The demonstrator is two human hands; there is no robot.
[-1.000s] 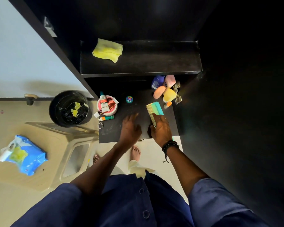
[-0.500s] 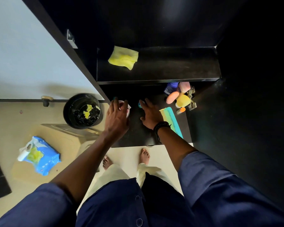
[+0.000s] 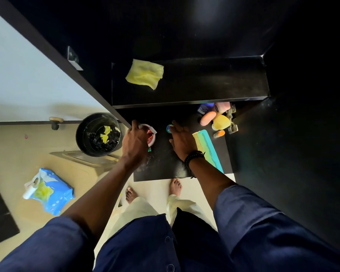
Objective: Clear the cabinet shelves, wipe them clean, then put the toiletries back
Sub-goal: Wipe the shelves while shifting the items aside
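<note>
Two shelves show my progress: the upper shelf (image 3: 204, 81) holds only the yellow cloth (image 3: 144, 76), and the toiletries crowd the lower shelf (image 3: 161, 165). My left hand (image 3: 134, 143) covers the tub of tubes (image 3: 153, 136); whether it grips, I cannot tell. My right hand (image 3: 182, 141) reaches straight-fingered beside the small tin (image 3: 169, 128). I judge clearing unfinished.

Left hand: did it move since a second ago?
Yes. The left hand went from the front middle of the shelf to its back left, over the round tub.
</note>
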